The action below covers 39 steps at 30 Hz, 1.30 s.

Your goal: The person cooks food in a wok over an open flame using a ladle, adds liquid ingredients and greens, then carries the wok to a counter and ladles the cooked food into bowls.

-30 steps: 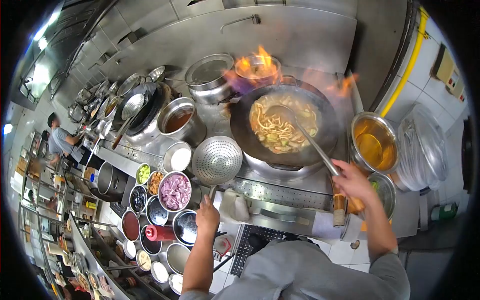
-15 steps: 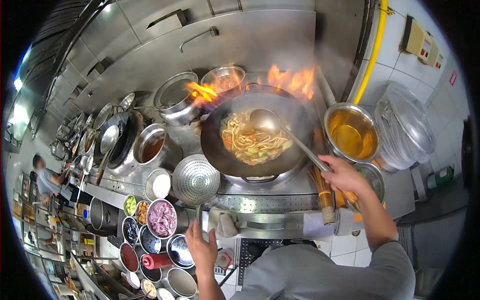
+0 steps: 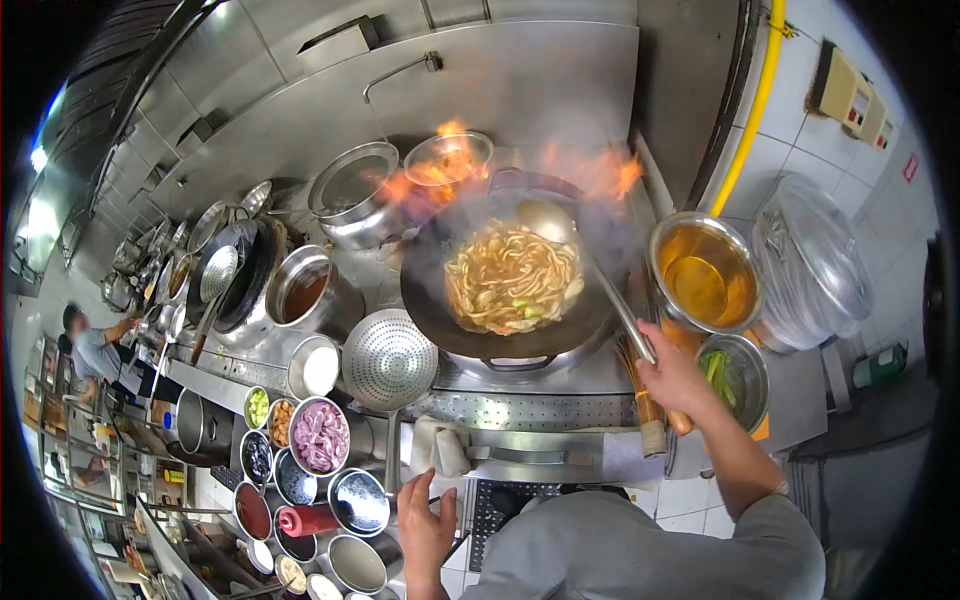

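Note:
My right hand [image 3: 672, 375] is closed round the handle of a long metal ladle [image 3: 622, 312]. The ladle's bowl rests at the upper right inside a dark wok [image 3: 425, 290], just beyond the noodles. Thick noodles [image 3: 512, 275] with bits of green vegetable lie in brown sauce in the wok, and steam rises from them. Flames [image 3: 600, 172] burn behind the wok's rim. My left hand [image 3: 426, 520] hangs with fingers apart and holds nothing, near the handle of a perforated strainer [image 3: 390, 360] and right of the seasoning bowls.
Left of my left hand are several bowls, one with purple-pink meat or onion slices [image 3: 320, 436], and a red bottle [image 3: 308, 519]. A pot of yellow oil [image 3: 704, 272], a bowl of greens [image 3: 733, 382] and a bamboo brush [image 3: 645, 405] stand right. A co-worker [image 3: 98, 350] stands far left.
The view has swung right. The ladle has moved away from the noodles to the wok's far side. My left hand has dropped lower, its fingers now spread. The flames have changed shape.

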Tool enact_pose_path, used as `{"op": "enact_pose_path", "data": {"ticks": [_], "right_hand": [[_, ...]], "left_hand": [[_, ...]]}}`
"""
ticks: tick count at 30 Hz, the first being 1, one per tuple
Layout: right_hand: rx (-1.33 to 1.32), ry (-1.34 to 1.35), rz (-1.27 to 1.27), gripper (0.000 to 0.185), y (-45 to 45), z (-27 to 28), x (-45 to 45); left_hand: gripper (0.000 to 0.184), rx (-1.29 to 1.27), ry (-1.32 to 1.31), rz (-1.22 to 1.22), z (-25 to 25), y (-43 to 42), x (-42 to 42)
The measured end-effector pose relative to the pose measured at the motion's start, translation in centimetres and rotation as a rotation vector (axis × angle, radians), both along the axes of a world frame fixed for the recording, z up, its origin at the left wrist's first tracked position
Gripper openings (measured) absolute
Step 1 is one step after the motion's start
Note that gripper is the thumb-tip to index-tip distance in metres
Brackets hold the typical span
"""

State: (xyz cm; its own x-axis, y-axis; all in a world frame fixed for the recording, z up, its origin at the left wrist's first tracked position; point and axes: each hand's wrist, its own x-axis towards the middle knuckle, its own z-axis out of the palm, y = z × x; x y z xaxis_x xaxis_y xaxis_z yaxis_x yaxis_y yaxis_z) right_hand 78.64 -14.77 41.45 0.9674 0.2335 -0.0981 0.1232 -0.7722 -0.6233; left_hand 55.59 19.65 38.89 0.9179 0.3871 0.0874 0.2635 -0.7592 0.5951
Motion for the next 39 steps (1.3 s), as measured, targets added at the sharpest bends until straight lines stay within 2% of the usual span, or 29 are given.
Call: {"op": "enact_pose_path", "data": {"ticks": [3,6,9,12,13,14,16,18,22,26,29,33,36,39], "right_hand": [[0.363,0.425,-0.111,0.060,1.8,0.7,0.4],[0.395,0.453,-0.012,0.062,0.9,1.9,0.4],[-0.001,-0.202,0.178,0.061,1.7,2.3,-1.0],[0.183,-0.301,0.263,0.061,3.8,1.6,-0.2],[0.465,0.216,0.147,0.063,5.1,2.6,-0.7],[0.533,0.319,0.201,0.063,6.6,3.2,-0.9],[0.660,0.538,0.299,0.064,9.8,3.7,-1.3],[0.661,0.679,0.375,0.063,14.8,3.8,-2.2],[0.536,0.751,0.552,0.058,24.8,-0.2,-3.3],[0.366,0.624,0.641,0.054,31.1,-4.1,-3.5],[0.331,0.651,0.685,0.052,32.3,-4.9,-3.4],[0.367,0.751,0.608,0.053,31.4,-3.2,-3.6],[0.418,0.730,0.606,0.052,32.6,-4.8,-3.7],[0.435,0.836,0.592,0.052,32.2,-4.1,-3.4]], "left_hand": [[0.042,-0.045,-0.049,-0.065,0.2,-0.4,0.2],[0.040,-0.046,-0.086,-0.076,0.7,-0.5,0.5],[0.037,-0.066,-0.085,0.004,0.9,0.2,-0.7],[0.037,-0.090,-0.048,0.098,0.2,1.2,-2.3],[0.037,-0.061,-0.076,0.079,-0.3,1.7,-2.8],[0.037,-0.082,-0.033,0.110,0.7,1.5,-2.9],[0.036,-0.043,-0.104,0.111,-0.7,2.2,-3.9],[0.036,-0.132,-0.049,0.155,-0.5,2.4,-4.5],[0.035,-0.141,-0.082,0.190,-1.0,3.6,-6.0],[0.035,-0.139,-0.091,0.263,-1.9,4.8,-8.0],[0.036,-0.178,-0.043,0.337,-2.3,5.4,-9.5],[0.035,-0.147,-0.052,0.368,-3.0,6.1,-10.5],[0.035,-0.151,-0.043,0.350,-3.0,6.3,-10.2],[0.035,-0.197,-0.027,0.341,-2.1,6.3,-9.8]]}}
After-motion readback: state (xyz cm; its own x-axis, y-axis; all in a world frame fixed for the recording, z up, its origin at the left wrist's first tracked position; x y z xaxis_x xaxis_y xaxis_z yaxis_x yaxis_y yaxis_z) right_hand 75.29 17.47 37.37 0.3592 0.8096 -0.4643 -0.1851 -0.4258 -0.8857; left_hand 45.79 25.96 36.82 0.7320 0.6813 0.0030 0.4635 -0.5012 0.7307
